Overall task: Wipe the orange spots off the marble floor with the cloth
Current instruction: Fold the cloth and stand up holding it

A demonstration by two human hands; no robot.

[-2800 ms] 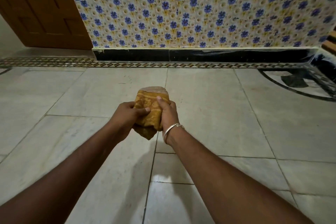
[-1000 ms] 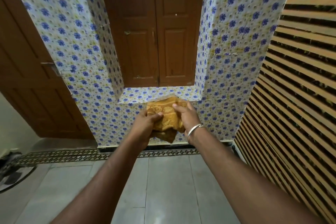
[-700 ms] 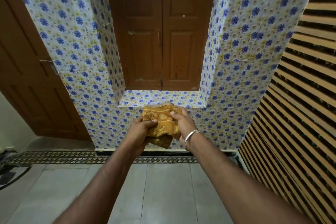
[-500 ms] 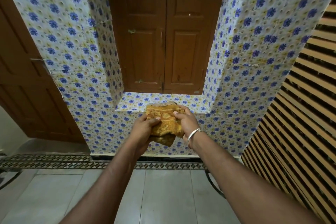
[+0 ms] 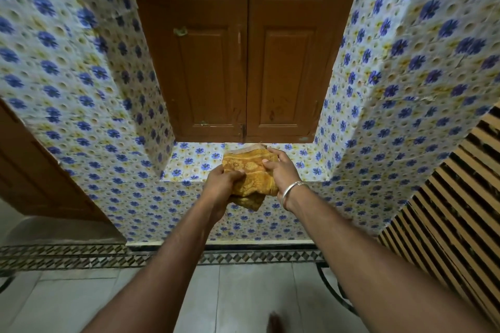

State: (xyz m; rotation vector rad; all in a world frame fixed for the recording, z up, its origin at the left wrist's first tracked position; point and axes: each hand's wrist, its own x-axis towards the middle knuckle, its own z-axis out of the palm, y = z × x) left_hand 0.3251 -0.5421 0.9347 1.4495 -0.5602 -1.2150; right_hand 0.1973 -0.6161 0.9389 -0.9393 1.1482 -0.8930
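Left hand [image 5: 220,182]: fingers curled round the lower left of the cloth [image 5: 251,174], thumb laid over its front. Right hand [image 5: 280,170]: upper right edge pinched, thumb on the front face, a metal bangle [image 5: 293,190] at the wrist. Neither hand is free.

Cloth: orange-yellow, patterned, bunched into a loose wad, one corner hanging below the hands. It is held up in the air at the front edge of a tiled ledge [image 5: 189,162]; whether its far edge touches the ledge cannot be told.

Beyond: shut brown wooden shutters [image 5: 243,62] behind the ledge, blue-flowered wall tiles [image 5: 81,94] on both sides, a slatted panel [image 5: 446,219] at right.

Marble floor [image 5: 238,295]: seen only as a strip far below the arms, edged by a patterned border [image 5: 81,255]. No orange spots are made out on that strip.

Step judged: no wiping is in hand; the cloth is well apart from the floor. Either it is about to be set down on the ledge, or it is being regathered.

Next move, if spots remain: the cloth would have to be brought down flat onto the marble and pressed. If not, release onto the ledge is called for.
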